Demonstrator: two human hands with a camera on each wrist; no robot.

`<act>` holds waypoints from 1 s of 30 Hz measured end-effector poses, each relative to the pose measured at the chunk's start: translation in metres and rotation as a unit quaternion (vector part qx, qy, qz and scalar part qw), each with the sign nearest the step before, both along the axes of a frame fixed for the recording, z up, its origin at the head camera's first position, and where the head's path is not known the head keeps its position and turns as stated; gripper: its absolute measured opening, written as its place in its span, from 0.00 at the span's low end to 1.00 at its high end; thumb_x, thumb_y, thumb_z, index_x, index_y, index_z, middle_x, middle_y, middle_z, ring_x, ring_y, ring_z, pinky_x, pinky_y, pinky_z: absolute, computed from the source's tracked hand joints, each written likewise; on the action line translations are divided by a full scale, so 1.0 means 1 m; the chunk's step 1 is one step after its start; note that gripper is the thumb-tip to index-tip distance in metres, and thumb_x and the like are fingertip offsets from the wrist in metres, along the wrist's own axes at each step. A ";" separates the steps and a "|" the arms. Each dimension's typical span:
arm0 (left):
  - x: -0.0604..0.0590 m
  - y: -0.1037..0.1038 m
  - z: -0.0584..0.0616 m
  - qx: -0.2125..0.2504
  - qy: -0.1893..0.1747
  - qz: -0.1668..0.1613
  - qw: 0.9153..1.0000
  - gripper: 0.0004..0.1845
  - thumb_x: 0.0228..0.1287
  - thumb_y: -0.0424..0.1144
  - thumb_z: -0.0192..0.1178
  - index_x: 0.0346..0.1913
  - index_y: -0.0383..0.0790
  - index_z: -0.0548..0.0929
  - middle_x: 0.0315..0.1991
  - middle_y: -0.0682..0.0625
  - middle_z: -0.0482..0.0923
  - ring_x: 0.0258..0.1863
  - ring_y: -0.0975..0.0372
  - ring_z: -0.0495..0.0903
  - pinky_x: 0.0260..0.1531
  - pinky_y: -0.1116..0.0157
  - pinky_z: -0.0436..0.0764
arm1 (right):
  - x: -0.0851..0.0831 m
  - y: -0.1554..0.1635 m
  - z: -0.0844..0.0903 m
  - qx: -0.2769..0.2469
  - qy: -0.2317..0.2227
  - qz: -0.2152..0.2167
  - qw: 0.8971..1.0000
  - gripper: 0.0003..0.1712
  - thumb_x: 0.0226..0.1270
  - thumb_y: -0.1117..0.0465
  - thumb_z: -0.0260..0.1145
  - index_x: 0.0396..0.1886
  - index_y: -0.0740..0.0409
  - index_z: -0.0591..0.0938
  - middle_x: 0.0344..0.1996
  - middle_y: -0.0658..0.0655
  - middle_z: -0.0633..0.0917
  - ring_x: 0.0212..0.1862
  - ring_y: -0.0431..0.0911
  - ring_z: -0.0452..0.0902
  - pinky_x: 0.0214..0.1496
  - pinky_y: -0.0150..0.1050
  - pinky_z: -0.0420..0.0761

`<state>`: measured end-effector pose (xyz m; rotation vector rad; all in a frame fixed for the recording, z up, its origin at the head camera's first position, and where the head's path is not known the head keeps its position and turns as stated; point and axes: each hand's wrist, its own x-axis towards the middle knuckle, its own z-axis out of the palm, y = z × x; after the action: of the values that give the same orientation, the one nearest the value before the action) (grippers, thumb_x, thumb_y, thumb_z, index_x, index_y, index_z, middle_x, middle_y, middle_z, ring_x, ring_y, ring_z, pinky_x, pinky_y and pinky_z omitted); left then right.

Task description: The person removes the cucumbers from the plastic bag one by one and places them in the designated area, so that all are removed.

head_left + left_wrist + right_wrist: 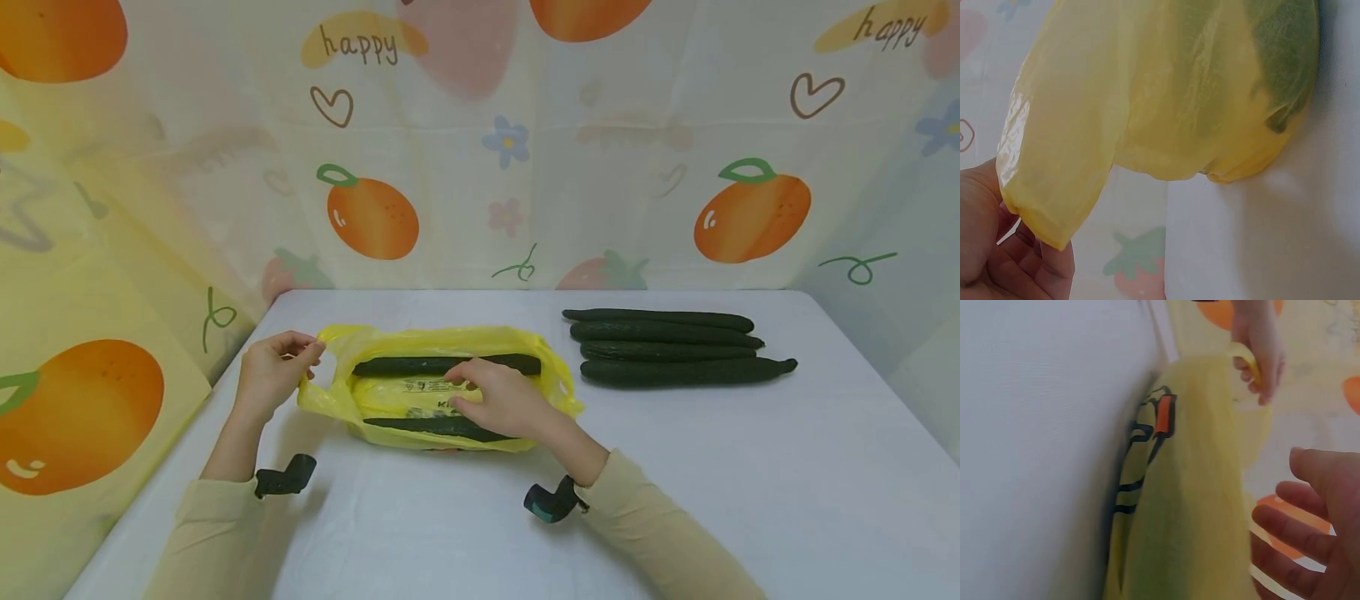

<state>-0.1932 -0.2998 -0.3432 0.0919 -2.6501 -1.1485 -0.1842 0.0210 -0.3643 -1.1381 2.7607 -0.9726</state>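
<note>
A yellow plastic bag (420, 338) (1147, 94) (1191, 487) lies open on the white table (750, 467). Two dark green cucumbers lie inside it, one along the far side (405, 365) and one along the near side (420, 426). My left hand (309, 350) (1019, 240) pinches the bag's left handle and holds it up. My right hand (480, 393) (1300, 550) hovers over the bag's mouth with its fingers loosely extended, holding nothing. In the right wrist view the left hand (1259, 359) shows beyond the bag, gripping the handle.
Several more long cucumbers (675, 346) lie side by side on the table to the right of the bag. A fruit-print cloth (375, 217) hangs behind and at both sides. A black camera mount sits on each wrist (285, 477) (551, 502).
</note>
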 end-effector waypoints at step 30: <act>0.000 0.002 -0.002 -0.007 -0.010 0.001 1.000 0.18 0.62 0.51 0.58 0.38 0.37 0.82 0.28 0.46 0.81 0.18 0.67 0.77 0.15 0.71 0.74 | 0.003 -0.016 -0.026 0.122 0.002 0.020 0.992 0.20 0.62 0.46 0.61 0.52 0.48 0.79 0.45 0.48 0.82 0.44 0.40 0.78 0.41 0.34 0.78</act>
<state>-0.1927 -0.2978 -0.3451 0.1049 -2.6742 -1.1351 -0.1807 0.0051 -0.3899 -1.1509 2.7518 -0.6082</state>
